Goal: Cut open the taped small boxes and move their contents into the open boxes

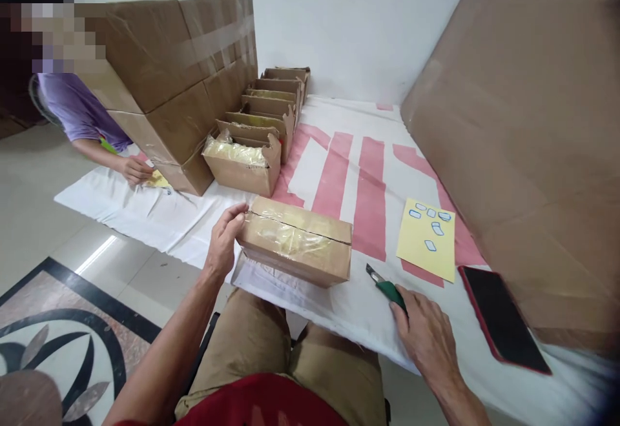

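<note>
A closed cardboard box [290, 261] with clear tape over its top seam lies in front of me at the table's near edge. My left hand [227, 235] grips its left end, the thumb near the top and the fingers around the far corner. To the right, my right hand [426, 323] is closed around the green handle of a utility knife [390, 294]. The knife's blade is out and points toward the box, apart from it and low over the white cloth.
Several open boxes [237, 171] stand in a row behind, beside a tall stack of cardboard boxes [179, 90]. A yellow sheet with stickers [426, 261], a phone [506, 319] and a large cardboard panel [523, 155] are at right. A co-worker's hand [136, 171] rests at left.
</note>
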`<state>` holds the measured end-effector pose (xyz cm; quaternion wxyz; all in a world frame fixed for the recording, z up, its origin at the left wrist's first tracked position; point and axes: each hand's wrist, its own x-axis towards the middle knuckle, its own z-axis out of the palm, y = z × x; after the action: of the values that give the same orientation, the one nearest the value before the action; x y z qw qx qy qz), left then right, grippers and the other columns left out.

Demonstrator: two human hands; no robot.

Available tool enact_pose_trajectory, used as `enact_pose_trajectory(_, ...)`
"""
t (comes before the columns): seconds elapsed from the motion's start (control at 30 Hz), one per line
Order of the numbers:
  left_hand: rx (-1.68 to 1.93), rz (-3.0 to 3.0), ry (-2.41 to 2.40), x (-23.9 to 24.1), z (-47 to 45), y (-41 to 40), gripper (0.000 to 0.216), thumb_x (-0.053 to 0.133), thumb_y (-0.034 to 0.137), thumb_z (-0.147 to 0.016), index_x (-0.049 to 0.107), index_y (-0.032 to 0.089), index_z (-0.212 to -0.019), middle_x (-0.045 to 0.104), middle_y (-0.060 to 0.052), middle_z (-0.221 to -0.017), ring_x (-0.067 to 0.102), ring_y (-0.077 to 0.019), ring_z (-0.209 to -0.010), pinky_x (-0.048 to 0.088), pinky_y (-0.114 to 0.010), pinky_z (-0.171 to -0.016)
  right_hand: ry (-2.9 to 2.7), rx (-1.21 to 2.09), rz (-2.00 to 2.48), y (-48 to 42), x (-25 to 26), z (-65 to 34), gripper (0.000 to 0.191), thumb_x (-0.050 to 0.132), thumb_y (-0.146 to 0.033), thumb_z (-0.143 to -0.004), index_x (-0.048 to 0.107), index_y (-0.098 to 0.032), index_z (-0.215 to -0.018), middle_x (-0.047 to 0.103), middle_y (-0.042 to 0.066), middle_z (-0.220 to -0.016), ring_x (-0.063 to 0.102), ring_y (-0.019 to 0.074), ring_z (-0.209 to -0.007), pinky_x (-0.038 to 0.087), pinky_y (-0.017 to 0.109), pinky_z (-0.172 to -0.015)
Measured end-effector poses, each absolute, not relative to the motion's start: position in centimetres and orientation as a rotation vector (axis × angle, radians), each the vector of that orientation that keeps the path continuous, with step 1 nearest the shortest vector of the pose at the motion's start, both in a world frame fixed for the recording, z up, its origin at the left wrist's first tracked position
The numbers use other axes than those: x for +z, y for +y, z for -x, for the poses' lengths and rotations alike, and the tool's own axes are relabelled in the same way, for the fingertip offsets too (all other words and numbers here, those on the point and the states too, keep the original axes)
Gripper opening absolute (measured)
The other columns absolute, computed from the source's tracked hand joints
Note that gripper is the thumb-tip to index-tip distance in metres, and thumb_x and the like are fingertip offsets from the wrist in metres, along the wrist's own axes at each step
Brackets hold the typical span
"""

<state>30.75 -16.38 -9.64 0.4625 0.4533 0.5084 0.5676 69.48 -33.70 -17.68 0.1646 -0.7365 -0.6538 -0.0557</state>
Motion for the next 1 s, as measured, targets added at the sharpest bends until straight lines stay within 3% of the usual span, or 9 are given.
enact_pose_trajectory(0.13, 1.305, -1.135, 1.169, -9.5, -31.6, -14.8, 0.054, 0.069, 0.047, -0.081, 0.070, 0.017, -0.126, 0.073, -0.012, -0.133, 0.065, -0.0322, -0.126, 0.048, -0.045, -0.111, -1.573, 0.158, 2.007, -34.4, -15.7, -69.5, 0.048, 0.041, -0.052, -0.099, 0.069, -0.018, -0.118, 0.078, 0.015, -0.109, 0.073, 0.0307, -0.098, 0.060, 0.044, -0.083)
enact_pose_trajectory(0.27, 1.302, -1.142, 1.132, -10.0, -32.0, -15.2, 0.056, 0.065, 0.046, -0.085, 0.066, 0.018, -0.134, 0.071, -0.012, -0.138, 0.064, -0.0315, -0.129, 0.049, -0.044, -0.111, -1.156, 0.459, 2.079, -34.4, -9.7, -69.2, 0.053, 0.047, -0.068, -0.094, 0.071, -0.022, -0.107, 0.075, 0.006, -0.077, 0.069, 0.0241, -0.061, 0.058, 0.037, -0.057)
enact_pose_trajectory(0.33, 1.318, -1.144, 1.138, -10.0, -32.1, -15.5, 0.055, 0.063, 0.048, -0.088, 0.066, 0.018, -0.134, 0.071, -0.012, -0.138, 0.064, -0.0313, -0.129, 0.049, -0.044, -0.111, -1.214, 0.513, 2.002, -33.2, -5.9, -68.3, 0.050, 0.053, -0.072, -0.092, 0.072, -0.026, -0.100, 0.071, 0.002, -0.067, 0.063, 0.0218, -0.051, 0.055, 0.034, -0.049)
enact_pose_trajectory(0.43, 1.359, -1.190, 1.157, -9.6, -32.2, -15.8, 0.054, 0.058, 0.057, -0.094, 0.070, 0.018, -0.130, 0.072, -0.013, -0.136, 0.063, -0.0313, -0.131, 0.050, -0.043, -0.111, -1.628, 0.457, 1.764, -30.0, -1.2, -65.4, 0.041, 0.061, -0.067, -0.092, 0.076, -0.030, -0.099, 0.075, 0.003, -0.073, 0.069, 0.0238, -0.059, 0.059, 0.035, -0.055)
enact_pose_trajectory(0.53, 1.366, -1.214, 1.159, -9.5, -32.3, -15.8, 0.056, 0.056, 0.060, -0.096, 0.071, 0.018, -0.128, 0.072, -0.013, -0.134, 0.063, -0.0313, -0.131, 0.050, -0.043, -0.111, -2.038, 0.400, 1.556, -26.4, 1.2, -61.6, 0.036, 0.055, -0.055, -0.101, 0.077, -0.030, -0.115, 0.082, 0.007, -0.103, 0.078, 0.0276, -0.087, 0.064, 0.039, -0.078)
enact_pose_trajectory(0.6, 1.351, -1.170, 1.126, -9.6, -32.4, -15.7, 0.054, 0.060, 0.057, -0.095, 0.070, 0.017, -0.131, 0.072, -0.013, -0.135, 0.064, -0.0311, -0.129, 0.049, -0.043, -0.112, -2.231, 0.346, 1.472, -24.2, 1.8, -59.3, 0.038, 0.048, -0.047, -0.106, 0.075, -0.027, -0.124, 0.081, 0.008, -0.115, 0.078, 0.0275, -0.097, 0.063, 0.040, -0.083)
enact_pose_trajectory(0.7, 1.366, -1.136, 1.096, -10.0, -32.5, -15.5, 0.050, 0.063, 0.047, -0.093, 0.069, 0.017, -0.132, 0.072, -0.013, -0.137, 0.065, -0.0302, -0.130, 0.047, -0.044, -0.116, -2.441, 0.229, 1.454, -21.4, 2.2, -56.6, 0.040, 0.042, -0.039, -0.109, 0.072, -0.022, -0.128, 0.081, 0.008, -0.116, 0.077, 0.0253, -0.096, 0.060, 0.037, -0.076)
enact_pose_trajectory(1.0, 1.389, -1.263, 1.122, -10.0, -32.3, -15.4, 0.037, 0.057, 0.037, -0.094, 0.077, 0.019, -0.120, 0.072, -0.010, -0.136, 0.063, -0.0286, -0.133, 0.041, -0.045, -0.122, -2.834, -0.077, 1.805, -18.3, 3.4, -51.9, 0.027, 0.052, -0.033, -0.107, 0.072, -0.022, -0.122, 0.079, 0.005, -0.096, 0.072, 0.0222, -0.077, 0.033, 0.030, -0.054)
